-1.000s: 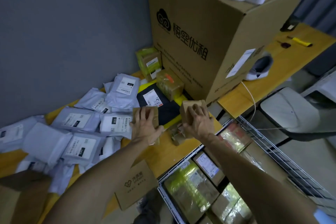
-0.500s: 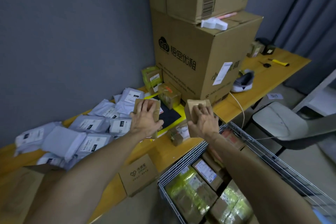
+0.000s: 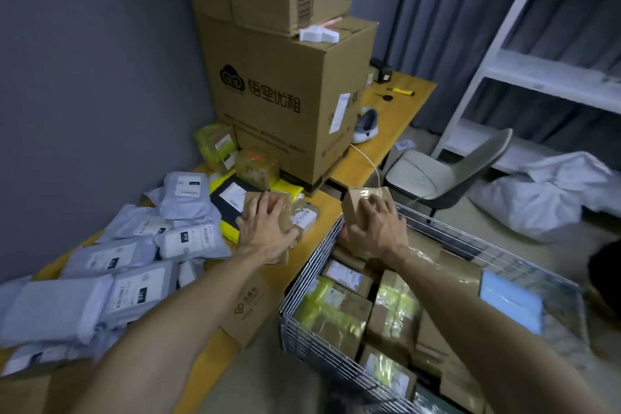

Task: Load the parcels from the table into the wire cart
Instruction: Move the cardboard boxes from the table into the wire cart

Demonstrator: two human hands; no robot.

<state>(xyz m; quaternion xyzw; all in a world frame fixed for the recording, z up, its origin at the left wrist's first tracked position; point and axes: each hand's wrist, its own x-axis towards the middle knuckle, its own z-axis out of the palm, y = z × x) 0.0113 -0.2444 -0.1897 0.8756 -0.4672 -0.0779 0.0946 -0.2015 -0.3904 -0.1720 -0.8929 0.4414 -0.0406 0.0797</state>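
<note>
Swung the small brown box [image 3: 364, 199] off the counter [image 3: 324, 212] to hover over the wire cart [image 3: 311, 267] corner, right grip [image 3: 376, 228] curled tight round it, left grip [image 3: 265, 228] still clutching a flat taped parcel [image 3: 286, 207] above the counter, so probably dropping in next.

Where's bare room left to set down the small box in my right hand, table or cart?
Bare table wood shows between the labelled parcel beside the left hand and the wire cart, and at the far end around the yellow tool, past the big carton. Grey mailers crowd the left side; parcels pack the cart, so only on top.
</note>
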